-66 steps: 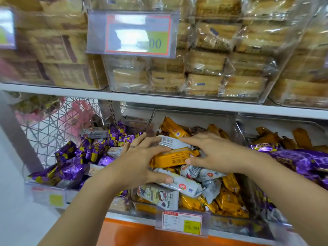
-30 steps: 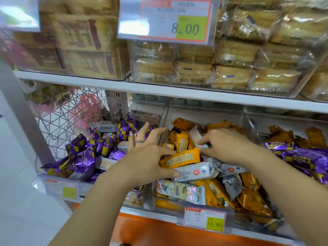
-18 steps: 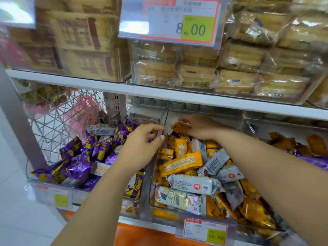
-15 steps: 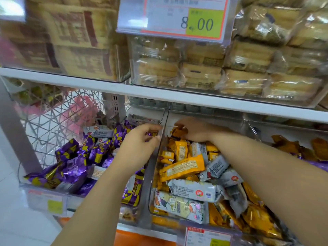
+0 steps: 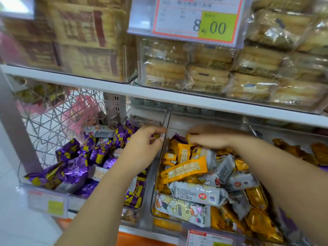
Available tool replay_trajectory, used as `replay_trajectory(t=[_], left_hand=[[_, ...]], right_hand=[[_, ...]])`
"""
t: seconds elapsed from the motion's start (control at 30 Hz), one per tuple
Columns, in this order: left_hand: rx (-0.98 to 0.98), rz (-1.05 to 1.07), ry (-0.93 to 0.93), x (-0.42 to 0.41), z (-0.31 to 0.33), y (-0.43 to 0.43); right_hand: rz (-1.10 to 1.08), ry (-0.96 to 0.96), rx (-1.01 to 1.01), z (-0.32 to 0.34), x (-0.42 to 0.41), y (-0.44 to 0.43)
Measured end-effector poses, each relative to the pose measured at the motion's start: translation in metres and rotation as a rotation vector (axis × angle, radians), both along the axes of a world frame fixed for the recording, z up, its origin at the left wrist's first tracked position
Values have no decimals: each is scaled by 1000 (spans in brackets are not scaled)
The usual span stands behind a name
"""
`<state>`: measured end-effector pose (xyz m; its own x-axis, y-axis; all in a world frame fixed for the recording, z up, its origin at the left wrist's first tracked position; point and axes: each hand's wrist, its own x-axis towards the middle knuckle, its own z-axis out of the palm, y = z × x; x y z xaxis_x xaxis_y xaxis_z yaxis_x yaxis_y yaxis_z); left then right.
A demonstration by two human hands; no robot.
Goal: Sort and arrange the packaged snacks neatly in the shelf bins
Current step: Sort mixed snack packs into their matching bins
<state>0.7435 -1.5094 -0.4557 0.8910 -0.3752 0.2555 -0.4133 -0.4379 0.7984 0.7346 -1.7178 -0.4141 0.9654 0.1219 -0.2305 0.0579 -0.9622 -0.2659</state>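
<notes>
The left bin is heaped with purple snack packets (image 5: 79,167), with a few grey ones among them. The middle bin (image 5: 150,183) holds mixed orange packets (image 5: 184,170) and grey packets (image 5: 197,192). My left hand (image 5: 143,146) hovers over the back of the purple heap, its fingers curled against the clear divider (image 5: 165,148). A bit of purple wrapper shows between them, and I cannot tell whether they hold it. My right hand (image 5: 209,137) reaches into the back of the middle bin, fingers curled round an orange packet (image 5: 190,137).
A white shelf board (image 5: 177,98) hangs low over both hands, carrying clear bins of biscuit packs (image 5: 204,73) and a price tag (image 5: 186,20). A wire mesh panel (image 5: 53,121) closes the left side. A third bin with brown-orange packets (image 5: 316,153) lies to the right.
Both hands let go of the packets at the front of the middle bin and moved to the back. The left hand crossed over to the purple bin side of the divider.
</notes>
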Motion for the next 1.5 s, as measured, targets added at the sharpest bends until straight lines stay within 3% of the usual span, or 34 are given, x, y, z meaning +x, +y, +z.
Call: replay_trajectory(t=[0.27, 0.5, 0.7, 0.9, 0.97, 1.07, 1.27, 1.5], left_hand=[[38, 13, -20, -5, 3, -1], [56, 14, -25, -10, 5, 0], [52, 11, -17, -10, 5, 0], [47, -5, -25, -13, 5, 2], [38, -13, -27, -13, 4, 3], [10, -13, -2, -10, 2, 3], [-59, 2, 16, -2, -2, 1], [-84, 5, 29, 12, -9, -2]], right_hand=[[49, -179, -4, 29, -86, -11], [138, -326, 266, 20, -124, -7], [194, -323, 307, -5, -131, 16], [168, -259, 163, -5, -124, 23], [156, -322, 147, 10, -124, 25], [37, -420, 194, 25, -102, 20], [-34, -275, 204, -3, 15, 1], [169, -94, -183, -26, 69, 6]])
